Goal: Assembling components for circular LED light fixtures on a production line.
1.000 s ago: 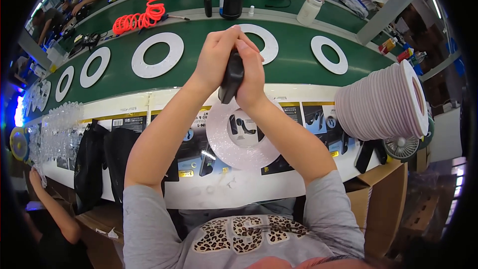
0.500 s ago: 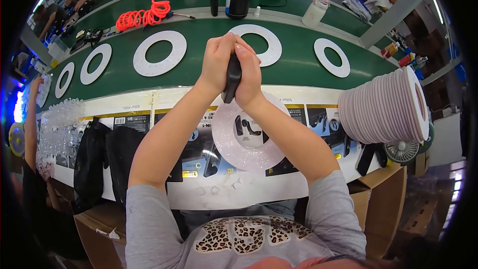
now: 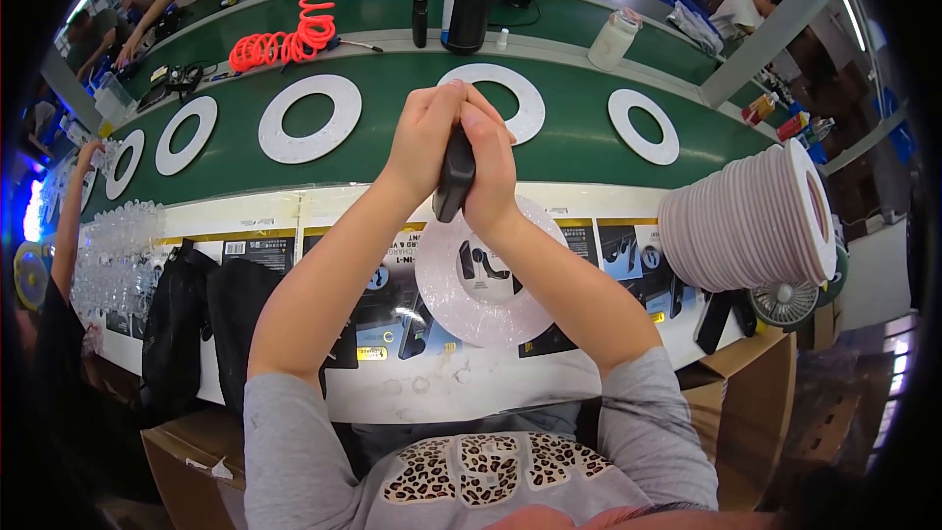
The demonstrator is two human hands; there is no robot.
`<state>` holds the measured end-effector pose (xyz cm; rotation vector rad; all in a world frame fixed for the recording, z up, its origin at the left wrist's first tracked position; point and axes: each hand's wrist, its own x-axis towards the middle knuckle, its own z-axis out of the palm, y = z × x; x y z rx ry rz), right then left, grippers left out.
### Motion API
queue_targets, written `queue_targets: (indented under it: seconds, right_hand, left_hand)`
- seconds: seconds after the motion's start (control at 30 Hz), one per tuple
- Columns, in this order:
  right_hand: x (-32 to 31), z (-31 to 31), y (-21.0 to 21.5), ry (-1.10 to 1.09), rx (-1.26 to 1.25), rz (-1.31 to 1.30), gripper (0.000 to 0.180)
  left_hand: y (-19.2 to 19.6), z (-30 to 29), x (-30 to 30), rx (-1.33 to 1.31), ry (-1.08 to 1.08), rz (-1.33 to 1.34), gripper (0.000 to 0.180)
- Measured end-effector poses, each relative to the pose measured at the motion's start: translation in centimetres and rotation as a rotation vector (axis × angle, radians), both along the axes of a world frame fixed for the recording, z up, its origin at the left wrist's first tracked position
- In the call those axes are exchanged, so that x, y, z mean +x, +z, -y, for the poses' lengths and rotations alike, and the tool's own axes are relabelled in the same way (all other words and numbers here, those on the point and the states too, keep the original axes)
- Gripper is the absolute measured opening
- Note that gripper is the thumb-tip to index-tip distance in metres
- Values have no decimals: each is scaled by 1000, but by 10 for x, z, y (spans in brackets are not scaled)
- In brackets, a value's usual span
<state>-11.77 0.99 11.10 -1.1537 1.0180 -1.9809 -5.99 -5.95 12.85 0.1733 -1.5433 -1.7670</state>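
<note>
Black and narrow, a handheld tool (image 3: pixel 453 175) stands clasped between a person's left hand (image 3: pixel 424 135) and right hand (image 3: pixel 488 162), fingers pressed tight around it, raised above a white ring (image 3: pixel 478 284) lying on the tabletop (image 3: pixel 324 388). More white rings (image 3: pixel 309 119) sit on the green conveyor belt (image 3: pixel 574 145); a ring stack (image 3: pixel 751 219) rests at right.

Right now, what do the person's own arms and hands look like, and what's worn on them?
Both hands, left hand and right hand, are bare: no gloves, rings or watch visible. The forearms are bare too. Grey sleeves are pushed up to about the elbows, part of a grey top with a leopard-print patch on the chest.
</note>
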Motion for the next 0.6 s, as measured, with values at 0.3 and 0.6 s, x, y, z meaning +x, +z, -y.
queue_targets:
  seconds: [0.3, 0.6]
  right_hand:
    - [12, 5, -14, -123, 67, 13, 37]
    - [9, 12, -14, -57, 330, 514, 39]
  left_hand:
    - [-5, -3, 15, 60, 7, 1, 46]
    - [-15, -2, 14, 26, 51, -35, 46]
